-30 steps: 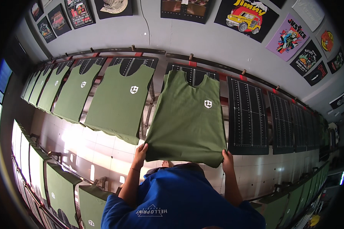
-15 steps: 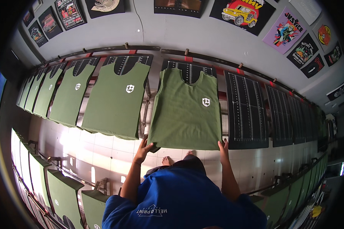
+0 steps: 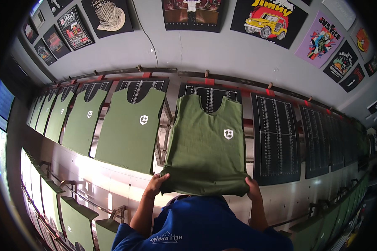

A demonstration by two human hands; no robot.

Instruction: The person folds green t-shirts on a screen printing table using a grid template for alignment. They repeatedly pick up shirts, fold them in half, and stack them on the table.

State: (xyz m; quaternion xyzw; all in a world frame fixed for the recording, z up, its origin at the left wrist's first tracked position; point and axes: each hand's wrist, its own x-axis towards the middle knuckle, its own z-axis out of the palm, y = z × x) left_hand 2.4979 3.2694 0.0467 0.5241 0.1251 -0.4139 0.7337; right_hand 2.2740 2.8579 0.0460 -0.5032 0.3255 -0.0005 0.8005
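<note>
A green sleeveless-looking shirt piece (image 3: 201, 150) with a white shield print lies over a black printing board (image 3: 234, 92) straight in front of me. My left hand (image 3: 155, 185) is closed on the shirt's near left corner. At the near right corner my right hand (image 3: 253, 188) grips the same hem, thumb on top. Between the two hands the lower part of the cloth sags and wrinkles toward my body, off the board's near end. The board's ruled white lines show through the neckline and above the shoulders.
More boards dressed with green shirt pieces (image 3: 130, 129) stretch away to the left. On the right, bare black boards (image 3: 276, 138) with white gridlines continue the row. A metal rail (image 3: 117, 74) runs behind them. Behind me stand other boards with green pieces (image 3: 77, 217).
Both hands have drawn the hem toward my body, and the cloth near it has gone from flat to slack and folded. The view has tilted up slightly, showing more wall.
</note>
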